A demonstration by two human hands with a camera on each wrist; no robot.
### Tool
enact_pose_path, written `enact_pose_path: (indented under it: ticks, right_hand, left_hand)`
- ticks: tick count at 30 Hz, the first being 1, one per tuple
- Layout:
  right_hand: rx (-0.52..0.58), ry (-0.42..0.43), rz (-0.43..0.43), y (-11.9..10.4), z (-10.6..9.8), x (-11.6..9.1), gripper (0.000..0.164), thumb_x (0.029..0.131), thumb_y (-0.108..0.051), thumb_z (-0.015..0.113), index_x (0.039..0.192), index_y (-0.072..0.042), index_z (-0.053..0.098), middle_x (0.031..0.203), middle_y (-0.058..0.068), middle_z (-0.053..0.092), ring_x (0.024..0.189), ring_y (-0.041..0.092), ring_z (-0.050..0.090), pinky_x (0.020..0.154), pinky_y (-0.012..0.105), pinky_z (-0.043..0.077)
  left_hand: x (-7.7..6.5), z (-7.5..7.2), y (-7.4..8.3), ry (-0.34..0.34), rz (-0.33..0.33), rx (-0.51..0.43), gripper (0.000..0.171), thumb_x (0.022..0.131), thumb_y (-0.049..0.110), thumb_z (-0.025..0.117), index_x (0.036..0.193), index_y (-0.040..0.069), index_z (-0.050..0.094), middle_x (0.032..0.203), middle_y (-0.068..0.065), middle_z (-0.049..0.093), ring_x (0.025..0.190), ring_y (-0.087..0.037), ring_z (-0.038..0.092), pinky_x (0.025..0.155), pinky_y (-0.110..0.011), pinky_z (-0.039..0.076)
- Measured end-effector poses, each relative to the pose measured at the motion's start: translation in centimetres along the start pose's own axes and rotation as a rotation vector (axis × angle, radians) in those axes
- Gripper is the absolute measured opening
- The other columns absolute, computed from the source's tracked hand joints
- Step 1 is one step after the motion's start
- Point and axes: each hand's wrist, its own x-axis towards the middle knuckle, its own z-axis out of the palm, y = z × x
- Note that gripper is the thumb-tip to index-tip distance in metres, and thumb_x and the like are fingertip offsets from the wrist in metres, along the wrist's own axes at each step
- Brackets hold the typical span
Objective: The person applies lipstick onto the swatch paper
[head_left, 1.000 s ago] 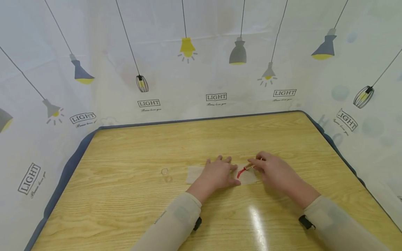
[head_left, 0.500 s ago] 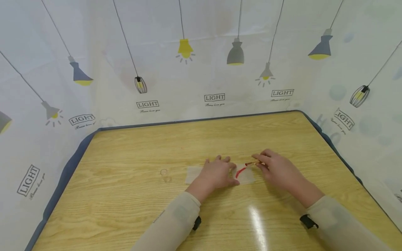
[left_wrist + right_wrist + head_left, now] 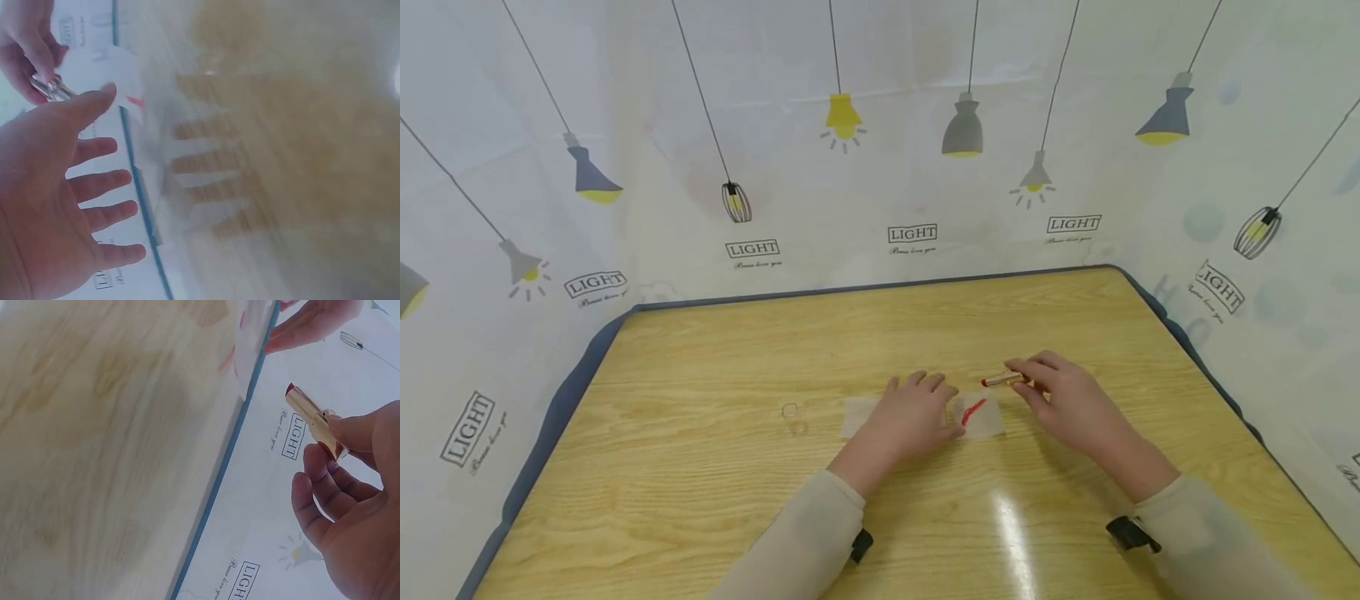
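Note:
My right hand (image 3: 1071,408) pinches a gold lipstick (image 3: 312,419) between thumb and fingers. Its red tip points left, above the far right corner of a thin white paper strip (image 3: 856,413). A red streak (image 3: 973,412) runs diagonally across the strip's right part. Over the strip's middle, my left hand (image 3: 898,425) is spread, fingers straight and apart, hiding that part of the paper. In the left wrist view the left palm (image 3: 44,194) shows nothing held, and the fingers' reflections appear on the glossy tabletop.
A small transparent piece (image 3: 790,410), rimmed at one end, stands left of the paper. The wooden table (image 3: 715,483) ends at a blue edging, with a lamp-printed white sheet (image 3: 850,192) rising behind and at both sides.
My right hand has lifted the lipstick off the paper and moved slightly away to the far right, baring the red streak. My left hand has shifted a little left.

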Motion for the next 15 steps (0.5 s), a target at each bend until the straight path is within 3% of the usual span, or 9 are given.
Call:
enact_pose_path:
  ticks: [7, 11, 15]
  right_hand:
    - [0.052, 0.013, 0.0, -1.1, 0.1, -0.2, 0.035, 0.1, -0.009, 0.074, 0.134, -0.007, 0.073, 0.11, 0.009, 0.07, 0.08, 0.013, 0.063, 0.065, 0.026, 0.054]
    - [0.075, 0.012, -0.027, -1.7, 0.7, -0.1, 0.034, 0.099, -0.007, 0.075, 0.133, -0.006, 0.074, 0.109, 0.009, 0.07, 0.079, 0.011, 0.061, 0.063, 0.024, 0.053]
    - [0.084, 0.018, -0.086, -2.6, 1.4, 0.0, 0.034, 0.097, -0.007, 0.077, 0.131, -0.006, 0.075, 0.108, 0.008, 0.071, 0.079, 0.011, 0.061, 0.064, 0.024, 0.054]
  left_hand:
    - [-5.0, -0.1, 0.8, 0.111, 0.061, 0.114, 0.054, 0.102, 0.055, 0.067, 0.144, 0.023, 0.064, 0.155, -0.004, 0.059, 0.147, -0.031, 0.054, 0.121, -0.054, 0.045]
    - [-8.0, 0.6, 1.7, 0.119, 0.07, 0.109, 0.054, 0.1, 0.054, 0.07, 0.141, 0.019, 0.065, 0.153, -0.007, 0.061, 0.144, -0.033, 0.057, 0.117, -0.053, 0.049]
    - [-9.6, 1.4, 1.7, 0.089, 0.051, 0.098, 0.061, 0.099, 0.057, 0.069, 0.145, 0.017, 0.062, 0.158, -0.009, 0.057, 0.147, -0.036, 0.054, 0.119, -0.057, 0.046]
